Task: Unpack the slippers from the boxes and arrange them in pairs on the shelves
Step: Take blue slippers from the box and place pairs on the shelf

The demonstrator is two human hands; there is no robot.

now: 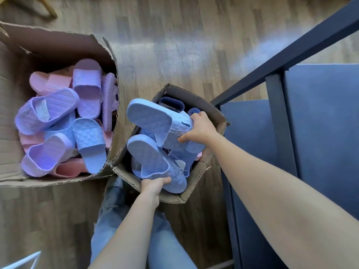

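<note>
Gripping 2 blue slippers (pixel 151 119), tag (pixel 179 163) illegible

Two boxes here: a big box (pixel 58 43) and a small box (pixel 214 115). The big one has four lilac slippers (pixel 87 84), one blue slipper (pixel 89 142) for sure, and at least three pink slippers (pixel 48 82), messy pile tho. The small one has two top blue slippers (pixel 149 117), and navy slippers (pixel 171 102) I can't count. Two hands: left hand (pixel 153 186), right hand (pixel 200 127).
</note>
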